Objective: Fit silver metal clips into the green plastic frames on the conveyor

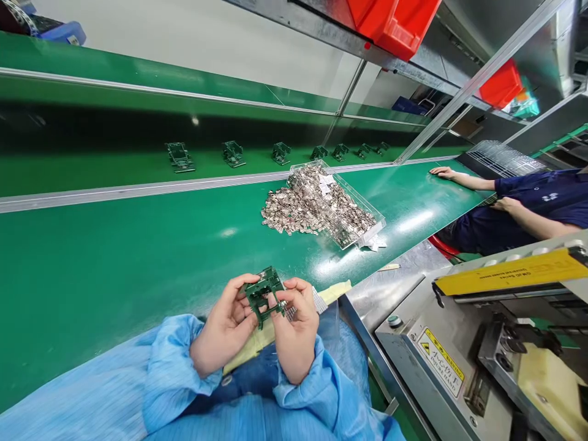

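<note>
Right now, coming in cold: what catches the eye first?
The heap of metal pieces mid-bench, part in a clear tray, part loose to its left on the green surface. Next, the green frame held between left hand and right hand at lower centre, with similar frames lined up along the far side. At right, a bright yellow bar on the machine.

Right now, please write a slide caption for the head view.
Left hand and right hand hold a green frame; beyond lie small silvery parts, in and beside a clear tray.
</note>
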### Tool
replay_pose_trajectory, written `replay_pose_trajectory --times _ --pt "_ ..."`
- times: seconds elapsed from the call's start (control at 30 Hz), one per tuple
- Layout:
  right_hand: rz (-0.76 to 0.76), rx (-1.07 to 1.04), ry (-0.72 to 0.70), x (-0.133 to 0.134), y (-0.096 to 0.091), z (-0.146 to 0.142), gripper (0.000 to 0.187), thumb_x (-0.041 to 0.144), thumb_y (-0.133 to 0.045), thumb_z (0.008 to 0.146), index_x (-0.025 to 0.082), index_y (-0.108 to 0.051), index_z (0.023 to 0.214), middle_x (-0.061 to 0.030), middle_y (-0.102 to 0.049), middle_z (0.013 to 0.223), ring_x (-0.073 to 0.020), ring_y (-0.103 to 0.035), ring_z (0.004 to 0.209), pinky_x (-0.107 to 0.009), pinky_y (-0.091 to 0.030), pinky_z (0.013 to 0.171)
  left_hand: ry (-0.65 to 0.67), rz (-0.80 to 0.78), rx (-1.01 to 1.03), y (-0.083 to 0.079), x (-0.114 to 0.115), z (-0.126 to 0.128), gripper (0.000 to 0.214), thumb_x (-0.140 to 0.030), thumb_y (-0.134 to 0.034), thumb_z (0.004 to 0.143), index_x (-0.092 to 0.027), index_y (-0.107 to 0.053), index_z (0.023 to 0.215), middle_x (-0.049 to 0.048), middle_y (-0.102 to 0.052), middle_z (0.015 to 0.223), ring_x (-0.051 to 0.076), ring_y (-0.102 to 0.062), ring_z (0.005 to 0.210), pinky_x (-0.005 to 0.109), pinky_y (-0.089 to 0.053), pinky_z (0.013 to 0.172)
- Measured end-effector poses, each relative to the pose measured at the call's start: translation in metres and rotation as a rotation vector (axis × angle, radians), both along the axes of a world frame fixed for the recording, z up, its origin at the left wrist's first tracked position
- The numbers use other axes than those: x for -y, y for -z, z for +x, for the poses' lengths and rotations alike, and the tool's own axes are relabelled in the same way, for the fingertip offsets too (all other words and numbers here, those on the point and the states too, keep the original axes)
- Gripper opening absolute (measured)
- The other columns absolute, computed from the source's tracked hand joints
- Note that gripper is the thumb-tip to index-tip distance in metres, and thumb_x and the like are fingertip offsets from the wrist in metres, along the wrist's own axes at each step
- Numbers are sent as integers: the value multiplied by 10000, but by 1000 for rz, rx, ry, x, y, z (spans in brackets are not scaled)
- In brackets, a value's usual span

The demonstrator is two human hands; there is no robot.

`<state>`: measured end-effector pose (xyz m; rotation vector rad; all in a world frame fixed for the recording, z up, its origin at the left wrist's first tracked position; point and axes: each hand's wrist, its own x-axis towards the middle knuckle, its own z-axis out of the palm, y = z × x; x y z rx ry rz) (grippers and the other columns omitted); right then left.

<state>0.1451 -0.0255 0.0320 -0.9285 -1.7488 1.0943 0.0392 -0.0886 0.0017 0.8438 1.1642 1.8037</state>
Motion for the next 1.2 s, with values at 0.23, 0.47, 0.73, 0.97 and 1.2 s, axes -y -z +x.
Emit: replay_pose_trajectory --times 0.23,0.47,0.73,0.97,1.2 --pt "-13 26 5 2 4 -3 14 201 -597 836 206 -600 823 -46 -529 1011 -203 -523 966 -323 -418 788 -81 9 -37 -3 -6 -2 256 -205 -608 865 -246 -516 1100 7 -653 985 86 -657 845 136 -532 741" --pt "-375 -112 -72 0 1 -6 95 249 -618 814 202 -577 886 -7 -591 827 -145 -551 705 -259 -465 631 -103 -71 -24 -6 -3 0 274 -197 -629 832 -226 -519 1080 -11 -641 893 74 -642 783 110 -510 679" --pt "-516 -201 -33 -1 -8 -9 130 209 -657 676 189 -533 710 34 -528 639 -114 -492 590 -210 -420 539 -127 -131 -83 -10 0 -1 254 -214 -631 817 -203 -529 1050 -13 -624 843 62 -597 678 111 -493 619" --pt "-525 -219 -12 12 -9 1 156 232 -650 682 194 -508 733 36 -501 652 -114 -461 586 -220 -376 539 -72 -148 -251 -12 12 4 257 -251 -611 840 -218 -529 1081 15 -634 905 91 -603 681 160 -521 617" --pt "-393 -150 123 22 14 69 210 381 -602 849 190 -574 931 -36 -614 840 -151 -542 733 -268 -445 670 -73 -160 -423 -19 9 0 270 -292 -653 789 -199 -566 1027 41 -635 950 127 -628 750 188 -519 647"
